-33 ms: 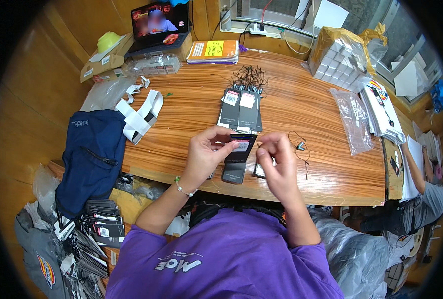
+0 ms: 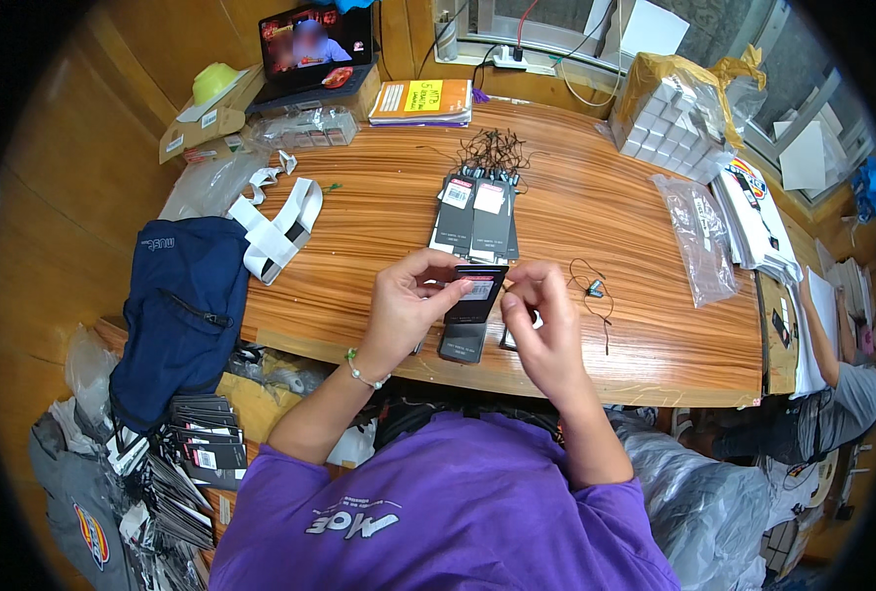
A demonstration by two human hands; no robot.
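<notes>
My left hand grips a dark hang tag with a barcode sticker between thumb and fingers. The tag is tilted up, and its top edge faces me. Beneath it, near the table's front edge, lies another dark tag. My right hand is at the held tag's right edge, thumb and forefinger drawn together; whatever is between them is too small to make out. Partly covered by that hand is a dark-edged piece. Just beyond my hands sits a pile of dark tags with black strings bunched at the far end.
A loose black string with a small clip lies to the right. Farther right are a clear plastic bag and stacked white boxes. On the left are a navy bag and white strips. Another person's arm reaches in at far right.
My right hand has shifted slightly left, its fingertips closer to the held tag's edge. The held tag has tipped a little; my left hand stays in place.
</notes>
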